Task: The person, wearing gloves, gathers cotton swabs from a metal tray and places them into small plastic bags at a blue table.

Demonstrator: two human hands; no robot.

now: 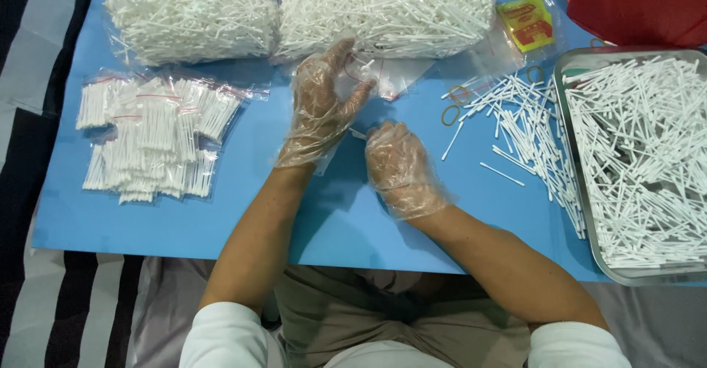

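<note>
Clear swab bags [151,140] left; yellow-red pkt [526,22] top right

Right hand [398,163] curled, its grip perhaps hiding swabs, metal tray [573,184] cut off at right edge

One view only, taken from a camera worn on the person's head. It looks steeply down, almost straight onto the blue table [221,221], from close above. The person's lap and both forearms enter from the bottom edge, so the far side of the table lies at the top of the frame. The left hand [320,107] and right hand [398,165] sit near the centre. The metal tray [571,118] is cut by the right edge, striped cloth [29,81] fills the left margin.
</note>
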